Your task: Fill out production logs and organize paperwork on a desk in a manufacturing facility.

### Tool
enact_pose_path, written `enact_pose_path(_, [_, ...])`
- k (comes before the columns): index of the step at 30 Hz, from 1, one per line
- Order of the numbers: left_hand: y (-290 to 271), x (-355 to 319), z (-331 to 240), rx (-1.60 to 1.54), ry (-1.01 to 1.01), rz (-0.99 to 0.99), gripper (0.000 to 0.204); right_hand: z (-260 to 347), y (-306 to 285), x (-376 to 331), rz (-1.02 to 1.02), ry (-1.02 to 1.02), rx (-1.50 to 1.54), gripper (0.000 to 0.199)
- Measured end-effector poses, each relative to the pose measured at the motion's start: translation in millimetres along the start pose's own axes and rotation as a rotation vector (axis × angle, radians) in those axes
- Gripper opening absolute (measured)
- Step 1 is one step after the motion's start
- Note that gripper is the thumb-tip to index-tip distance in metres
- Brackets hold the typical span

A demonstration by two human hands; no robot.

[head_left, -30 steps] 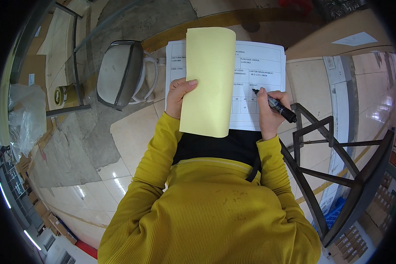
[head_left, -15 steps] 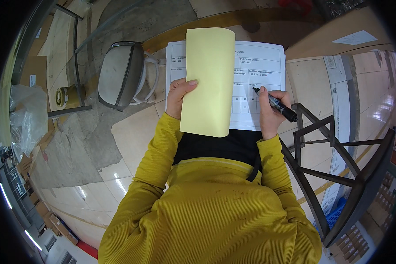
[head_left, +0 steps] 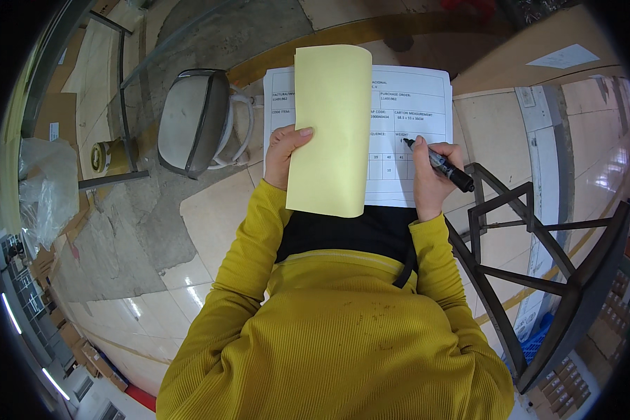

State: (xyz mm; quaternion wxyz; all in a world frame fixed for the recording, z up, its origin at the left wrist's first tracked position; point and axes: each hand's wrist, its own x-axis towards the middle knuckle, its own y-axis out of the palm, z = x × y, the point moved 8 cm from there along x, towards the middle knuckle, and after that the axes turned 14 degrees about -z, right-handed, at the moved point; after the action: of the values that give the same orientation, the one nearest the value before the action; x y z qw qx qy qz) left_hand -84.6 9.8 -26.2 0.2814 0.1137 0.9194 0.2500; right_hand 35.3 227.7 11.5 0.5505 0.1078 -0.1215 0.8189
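A curled yellow sheet [head_left: 330,133] stands over the left part of a stack of white printed forms [head_left: 420,91]. My left hand [head_left: 284,152] grips the yellow sheet by its left edge, thumb lying on its face. In my right hand [head_left: 430,171] is a black marker [head_left: 449,168], uncapped. Its tip points up and left and rests at or just over a box in the top form's right half; contact is hard to tell. The yellow sheet hides the middle-left of that form. Both papers lie above my lap.
A chair with a grey-white seat [head_left: 182,129] stands to the left, near a tape roll [head_left: 106,157] and a clear plastic bag [head_left: 45,185]. On the right are a dark metal frame [head_left: 525,276] and a large cardboard box [head_left: 546,52] farther off.
The marker's tip has shifted very slightly to the right on the form. My left hand and the yellow sheet hold almost the same place.
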Motion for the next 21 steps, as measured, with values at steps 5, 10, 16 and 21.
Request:
enact_pose_path(5, [-0.4, 0.0, -0.4, -0.006, -0.001, 0.010, 0.024, -0.4, -0.8, -0.8, 0.022, -0.043, 0.006, 0.023])
enact_pose_path(10, [-1.0, 0.6, -1.7, 0.010, 0.021, 0.014, 0.024, 0.3, -5.8, -0.8, -0.051, -0.009, 0.042, 0.023])
enact_pose_path(16, [-2.8, 1.5, 0.0, -0.027, 0.012, -0.002, 0.023, -1.8, -8.2, 0.4, -0.081, 0.009, 0.043, 0.022])
enact_pose_path(21, [-4.0, 1.3, 2.5, -0.010, -0.003, -0.025, 0.021, -1.7, -7.3, 0.5, -0.052, -0.002, -0.011, 0.022])
